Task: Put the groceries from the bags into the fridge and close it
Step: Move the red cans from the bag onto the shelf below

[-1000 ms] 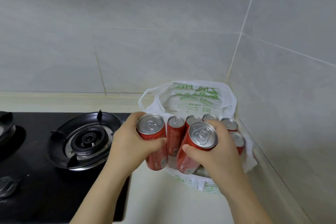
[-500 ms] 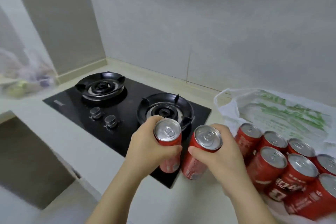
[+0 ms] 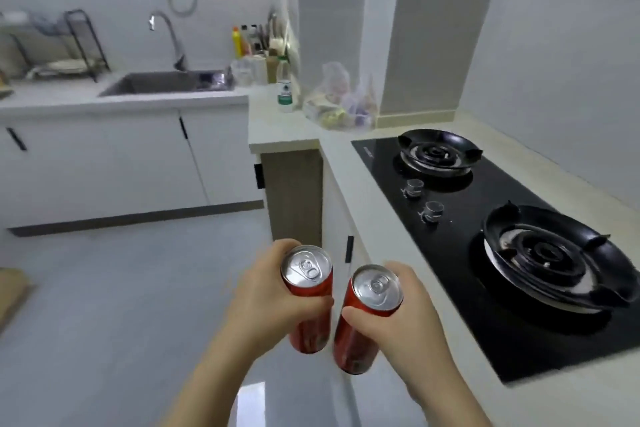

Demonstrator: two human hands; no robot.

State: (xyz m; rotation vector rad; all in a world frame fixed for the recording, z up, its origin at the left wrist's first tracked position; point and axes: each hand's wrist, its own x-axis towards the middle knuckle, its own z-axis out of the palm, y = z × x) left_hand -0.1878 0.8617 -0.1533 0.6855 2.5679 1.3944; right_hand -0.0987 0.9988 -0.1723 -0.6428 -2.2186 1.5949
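My left hand (image 3: 266, 298) grips a tall red can (image 3: 307, 270) with a silver top, held upright over the floor. Beside it, my right hand (image 3: 398, 326) grips a second red can (image 3: 370, 291) of the same kind, tilted slightly, close to the counter's front edge. The two cans are a small gap apart. A clear plastic bag of groceries (image 3: 337, 104) sits on the counter in the far corner beside a pillar. The fridge and the white bag of cans are out of view.
A black two-burner gas hob (image 3: 485, 218) fills the counter on my right. A sink (image 3: 162, 83) with a tap, a dish rack (image 3: 62, 45) and several bottles (image 3: 252, 42) line the far counter. White cabinet doors (image 3: 131, 163) stand below, with grey floor (image 3: 121, 305) ahead.
I have turned left, away from the white bag of cans, carrying both cans off the counter. The view now takes in the hob, the sink counter and the floor.
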